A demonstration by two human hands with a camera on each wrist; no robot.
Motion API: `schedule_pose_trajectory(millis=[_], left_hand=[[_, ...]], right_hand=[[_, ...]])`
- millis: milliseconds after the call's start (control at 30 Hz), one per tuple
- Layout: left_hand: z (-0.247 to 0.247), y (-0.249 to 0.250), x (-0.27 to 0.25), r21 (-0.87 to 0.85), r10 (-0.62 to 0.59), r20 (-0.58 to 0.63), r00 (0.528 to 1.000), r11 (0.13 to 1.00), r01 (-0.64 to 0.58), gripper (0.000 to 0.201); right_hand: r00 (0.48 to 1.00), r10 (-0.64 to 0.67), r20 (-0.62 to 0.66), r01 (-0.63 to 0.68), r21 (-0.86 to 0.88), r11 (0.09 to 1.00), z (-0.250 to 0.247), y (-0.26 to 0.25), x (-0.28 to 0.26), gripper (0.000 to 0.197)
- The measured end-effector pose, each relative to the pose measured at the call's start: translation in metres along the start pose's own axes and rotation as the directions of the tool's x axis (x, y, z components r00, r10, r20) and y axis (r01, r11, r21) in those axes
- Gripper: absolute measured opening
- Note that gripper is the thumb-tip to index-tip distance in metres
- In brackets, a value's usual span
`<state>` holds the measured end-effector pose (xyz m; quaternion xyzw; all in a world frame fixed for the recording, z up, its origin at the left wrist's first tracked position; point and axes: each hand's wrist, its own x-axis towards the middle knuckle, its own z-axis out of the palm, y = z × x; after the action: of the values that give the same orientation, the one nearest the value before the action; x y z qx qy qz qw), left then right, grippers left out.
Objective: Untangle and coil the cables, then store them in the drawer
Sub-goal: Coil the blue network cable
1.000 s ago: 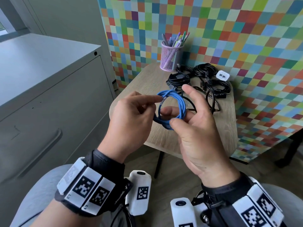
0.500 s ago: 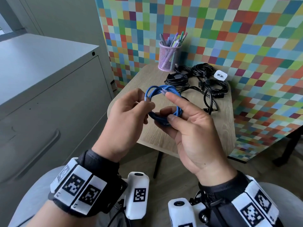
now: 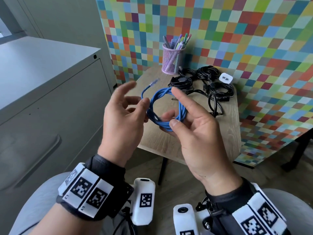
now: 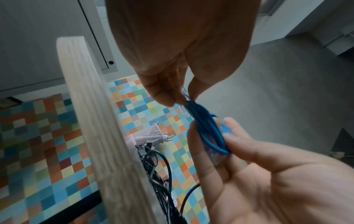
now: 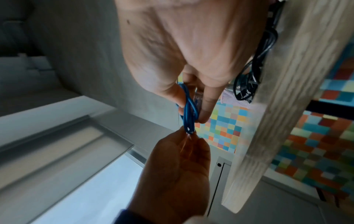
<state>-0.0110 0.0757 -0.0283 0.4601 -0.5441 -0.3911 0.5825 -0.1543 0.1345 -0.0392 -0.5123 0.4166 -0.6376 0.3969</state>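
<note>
Blue cable [image 3: 166,108]: wound in a loose coil, held in the air above the near edge of the surface; one plug end [image 3: 153,82] sticks up and left, blurred.
Right hand [image 3: 194,126]: grasping the coil, thumb on its lower strands, fingers threaded through the loop.
Left hand [image 3: 123,116]: pinching the coil's left side between thumb and fingertips; remaining fingers spread, blurred.
Black cables [image 3: 211,82]: several bundles lying on the far part of the surface, some strands trailing loose.
White adapter [image 3: 226,78]: at the far right edge, just beside the black cables.
Pen cup [image 3: 171,61]: lilac mesh, filled with pens, at the far edge.
Surface [image 3: 225,133]: small, light wood grain, rounded corners, on dark legs.
Backdrop [image 3: 237,31]: panel of many-coloured squares behind and right of the surface.
Cabinet [image 3: 50,92]: grey metal, left of the surface, recessed drawer handle [image 3: 39,156], drawer closed.
Floor [image 3: 186,180]: wood-toned.
</note>
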Motion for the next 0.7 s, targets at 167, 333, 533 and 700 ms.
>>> schedule_pose_trajectory(millis=[167, 333, 533, 700], left_hand=[[-0.009, -0.002, 0.007, 0.027, -0.099, 0.175, 0.98, 0.995, 0.096, 0.032], [-0.016, 0.003, 0.009, -0.102, -0.194, 0.302, 0.933, 0.967, 0.234, 0.038], [-0.027, 0.001, 0.01, -0.304, -0.158, 0.533, 0.831, 0.881, 0.362, 0.035], [-0.017, 0.004, 0.002, -0.418, -0.094, 0.586, 0.805, 0.816, 0.399, 0.034]], right_hand=[[0.993, -0.093, 0.077, 0.102, -0.12, 0.988, -0.011, 0.0, 0.002, 0.079], [0.998, -0.045, 0.049, 0.048, -0.047, 0.998, -0.015, 0.002, 0.005, 0.062], [0.998, 0.046, 0.047, -0.05, 0.095, 0.994, -0.019, 0.002, 0.009, 0.059], [0.999, -0.042, 0.026, 0.042, -0.005, 0.999, -0.019, -0.006, 0.009, 0.055]])
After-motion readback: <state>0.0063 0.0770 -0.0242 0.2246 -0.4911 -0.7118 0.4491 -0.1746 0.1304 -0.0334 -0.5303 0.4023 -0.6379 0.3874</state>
